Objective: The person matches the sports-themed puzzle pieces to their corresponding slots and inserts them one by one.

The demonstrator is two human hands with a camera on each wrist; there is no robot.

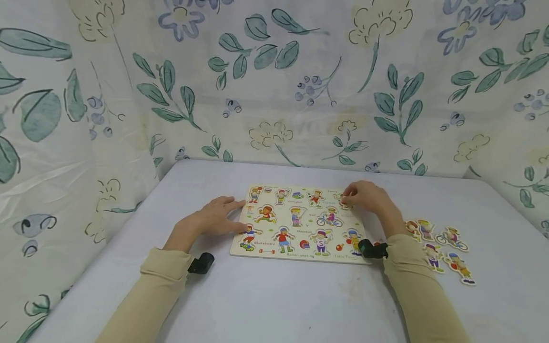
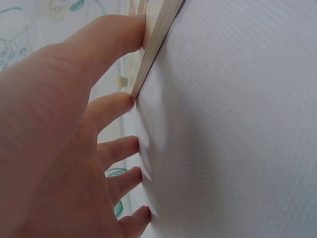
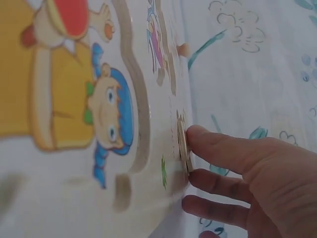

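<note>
A wooden puzzle board (image 1: 323,259) with printed figures of children at sport lies flat on the table. My left hand (image 1: 214,216) is at its left side, fingers spread; in the left wrist view the thumb (image 2: 131,32) rests on the board and the index fingertip touches its corner. At the far right corner my right hand (image 1: 369,195) pinches a small puzzle piece (image 3: 183,146) between thumb and fingers, close against the board's surface. Most of that piece's picture is hidden by the fingers.
Several loose puzzle pieces lie right of the board beside the right forearm, among them a cyclist (image 1: 452,238) and a figure with blue hair (image 1: 460,269). The white table (image 1: 266,300) ends at a floral curtain (image 1: 326,128) behind.
</note>
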